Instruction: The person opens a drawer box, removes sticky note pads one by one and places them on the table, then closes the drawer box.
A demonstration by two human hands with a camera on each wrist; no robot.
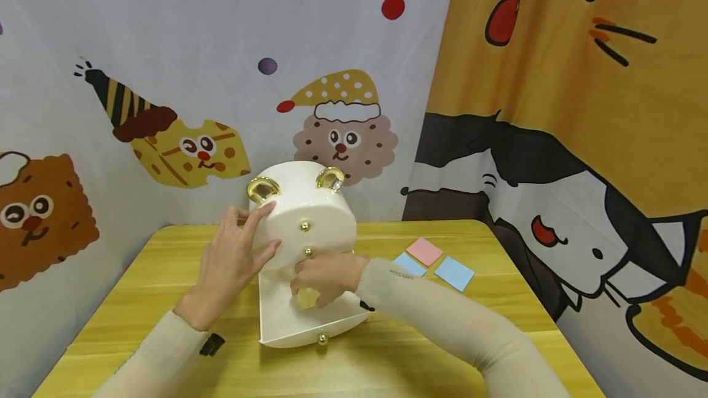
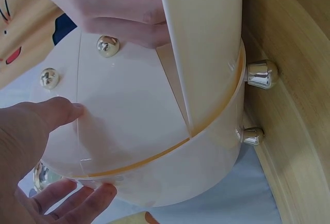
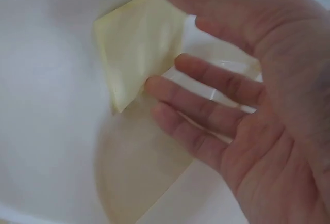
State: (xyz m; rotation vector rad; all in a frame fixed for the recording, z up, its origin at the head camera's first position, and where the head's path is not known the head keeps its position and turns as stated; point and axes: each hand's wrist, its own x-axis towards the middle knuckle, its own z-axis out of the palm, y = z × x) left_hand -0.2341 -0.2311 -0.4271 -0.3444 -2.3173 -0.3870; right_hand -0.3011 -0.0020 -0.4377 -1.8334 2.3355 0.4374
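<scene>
A white rounded drawer box (image 1: pixel 298 192) with gold ears and round gold knobs stands upright on the table; its bottom drawer (image 1: pixel 279 321) is pulled out. My left hand (image 1: pixel 224 263) steadies the box at its left edge. In the left wrist view, the thumb lies on the front face (image 2: pixel 129 100) and the fingertips touch the side. My right hand (image 1: pixel 326 276) reaches down inside the drawer. There it holds a pale yellow sticky note pad (image 3: pixel 136 48) between thumb and fingers, one corner behind the thumb. In the head view most of the pad is hidden beneath the hand.
To the right of the box, a pink note pad (image 1: pixel 424 252) and two blue note pads, one in front (image 1: pixel 455 273) and one partly behind the right sleeve (image 1: pixel 409 264), lie on the wooden table (image 1: pixel 160 275). Cartoon-printed curtains (image 1: pixel 210 29) hang behind.
</scene>
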